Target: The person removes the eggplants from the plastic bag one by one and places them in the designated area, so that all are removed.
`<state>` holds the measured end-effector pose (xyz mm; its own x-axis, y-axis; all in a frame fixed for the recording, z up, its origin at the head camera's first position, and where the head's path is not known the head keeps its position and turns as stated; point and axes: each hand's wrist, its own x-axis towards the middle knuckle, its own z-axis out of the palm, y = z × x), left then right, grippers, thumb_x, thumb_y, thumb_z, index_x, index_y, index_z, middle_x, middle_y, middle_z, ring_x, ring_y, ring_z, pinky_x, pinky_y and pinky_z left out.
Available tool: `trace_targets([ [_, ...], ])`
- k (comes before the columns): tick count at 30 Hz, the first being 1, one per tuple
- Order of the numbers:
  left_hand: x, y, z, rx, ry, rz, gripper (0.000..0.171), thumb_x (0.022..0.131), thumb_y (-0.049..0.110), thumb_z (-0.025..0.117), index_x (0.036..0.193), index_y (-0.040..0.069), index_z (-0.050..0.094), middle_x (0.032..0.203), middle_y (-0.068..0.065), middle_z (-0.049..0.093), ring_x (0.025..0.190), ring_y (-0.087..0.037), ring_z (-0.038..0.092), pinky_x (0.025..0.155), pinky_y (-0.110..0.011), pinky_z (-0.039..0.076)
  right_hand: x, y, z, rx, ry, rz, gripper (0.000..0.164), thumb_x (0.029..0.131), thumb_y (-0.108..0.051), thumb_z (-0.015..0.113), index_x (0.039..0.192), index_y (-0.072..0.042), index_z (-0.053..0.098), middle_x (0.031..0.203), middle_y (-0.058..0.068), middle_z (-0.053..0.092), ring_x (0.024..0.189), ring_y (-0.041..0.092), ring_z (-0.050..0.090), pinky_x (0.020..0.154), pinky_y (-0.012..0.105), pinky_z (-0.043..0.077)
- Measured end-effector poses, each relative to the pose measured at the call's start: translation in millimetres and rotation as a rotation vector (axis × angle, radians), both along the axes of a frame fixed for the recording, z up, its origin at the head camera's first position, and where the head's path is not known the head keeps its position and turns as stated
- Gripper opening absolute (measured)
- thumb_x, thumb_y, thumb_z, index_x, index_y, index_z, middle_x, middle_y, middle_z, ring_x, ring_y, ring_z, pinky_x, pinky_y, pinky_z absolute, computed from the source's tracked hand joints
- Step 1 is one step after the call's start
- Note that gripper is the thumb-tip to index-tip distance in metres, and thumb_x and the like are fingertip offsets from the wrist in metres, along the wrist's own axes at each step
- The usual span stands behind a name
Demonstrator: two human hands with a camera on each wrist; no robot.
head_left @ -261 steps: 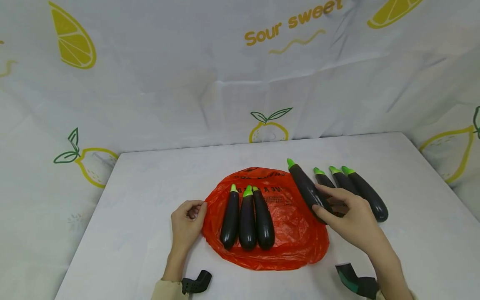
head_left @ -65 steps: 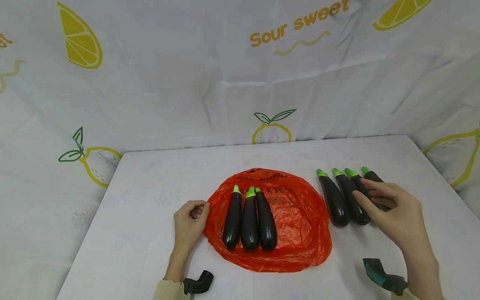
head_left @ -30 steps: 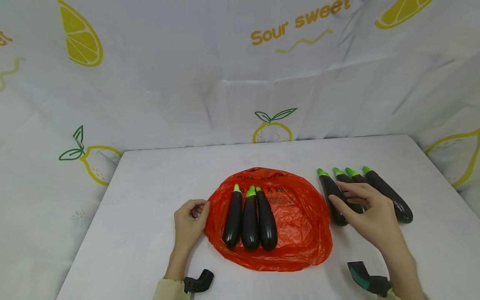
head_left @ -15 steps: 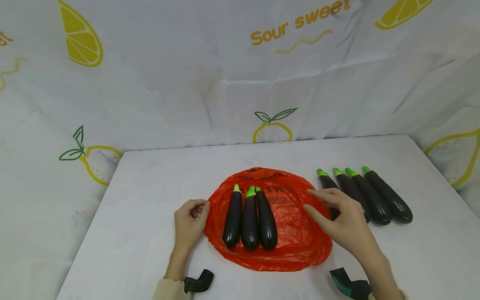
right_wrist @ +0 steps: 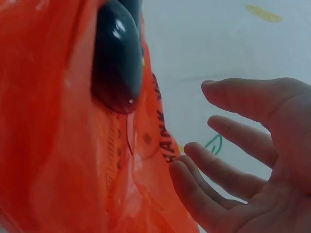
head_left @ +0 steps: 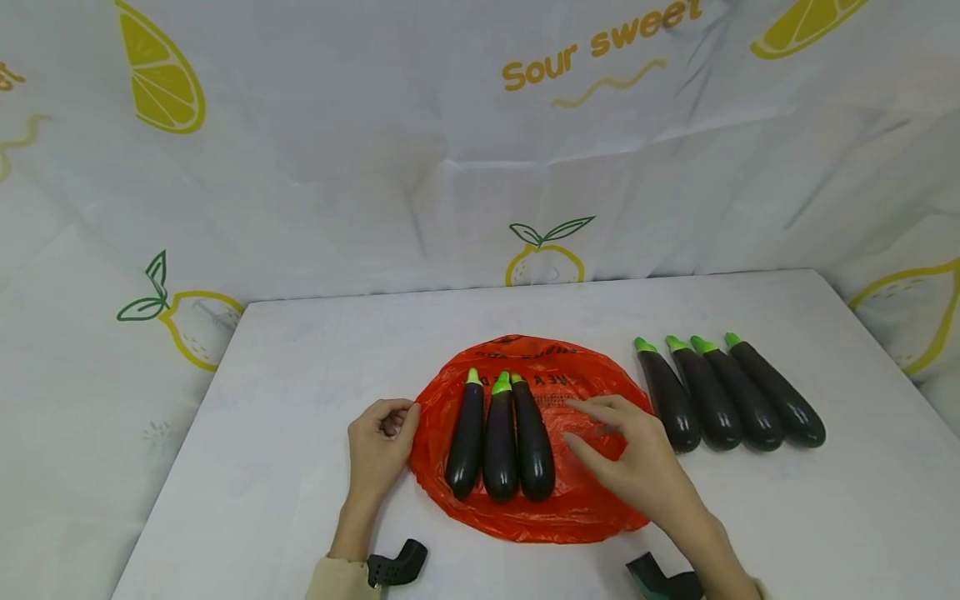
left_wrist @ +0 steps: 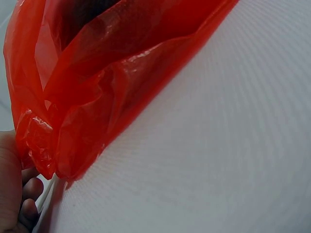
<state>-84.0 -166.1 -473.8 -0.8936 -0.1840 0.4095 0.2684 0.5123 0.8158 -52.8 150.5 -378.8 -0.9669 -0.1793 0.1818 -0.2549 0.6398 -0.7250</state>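
Note:
My left hand (head_left: 378, 442) pinches the left edge of a red plastic bag (head_left: 592, 454) spread on the table; in the left wrist view the bag's gathered edge (left_wrist: 41, 141) lies at my fingers. Three dark eggplants (head_left: 498, 442) with green stem ends lie side by side on the bag. Over the bag's right part is my right hand (head_left: 630, 454), fingers apart and holding nothing, just right of the rightmost of these eggplants. The right wrist view shows one eggplant's rounded end (right_wrist: 119, 63) left of the spread fingers of my right hand (right_wrist: 257, 150).
Several more eggplants (head_left: 720, 400) lie in a slanted row on the white table (head_left: 315, 350), right of the bag. A white cloth (head_left: 337, 183) with lemon prints hangs behind the table.
The right hand earlier held an eggplant by the bag's right edge; that one now lies in the right row. Afterwards the hand moved left from the row to over the bag. Left hand unchanged.

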Motion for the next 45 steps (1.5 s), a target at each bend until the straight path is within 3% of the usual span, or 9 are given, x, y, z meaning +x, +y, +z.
trace_targets([
  [15, -0.1, 0.4, -0.6, 0.01, -0.002, 0.009, 0.008, 0.091, 0.011, 0.076, 0.087, 0.004, 0.078, 0.072, -0.002, 0.069, 0.064, -0.005, 0.051, 0.058, -0.015, 0.043, 4.2, -25.6, -17.8, -0.025, -0.178, 0.027, 0.044, 0.083, -0.022, 0.085, 0.124, -0.011, 0.074, 0.115, 0.01, 0.07, 0.093, 0.018, 0.069, 0.076, 0.03, 0.063],
  [22, 0.2, 0.2, -0.3, 0.017, -0.009, 0.004, 0.005, 0.089, 0.008, 0.076, 0.088, 0.004, 0.078, 0.073, -0.003, 0.069, 0.064, -0.005, 0.051, 0.058, -0.015, 0.043, 5.0, -32.7, -23.6, 0.006, -0.247, 0.012, 0.059, 0.081, -0.033, 0.087, 0.133, -0.013, 0.068, 0.121, 0.01, 0.071, 0.091, 0.014, 0.066, 0.076, 0.026, 0.061],
  [28, 0.0, 0.4, 0.5, 0.015, -0.004, 0.006, 0.007, 0.09, 0.01, 0.076, 0.088, 0.004, 0.078, 0.073, -0.004, 0.069, 0.064, -0.005, 0.051, 0.058, -0.015, 0.043, 6.3, -36.6, -26.0, 0.006, -0.246, 0.017, 0.064, 0.08, -0.03, 0.088, 0.136, -0.009, 0.065, 0.113, 0.01, 0.073, 0.082, 0.009, 0.067, 0.071, 0.018, 0.057],
  [45, -0.2, 0.5, 1.2, -0.012, -0.004, 0.003, 0.006, 0.09, 0.011, 0.076, 0.089, 0.006, 0.077, 0.074, -0.003, 0.069, 0.065, -0.004, 0.052, 0.058, -0.016, 0.045, 7.6, -36.3, -24.5, -0.101, -0.321, 0.004, 0.061, 0.083, -0.02, 0.085, 0.138, -0.006, 0.062, 0.112, 0.013, 0.073, 0.077, 0.009, 0.068, 0.067, 0.024, 0.061],
])
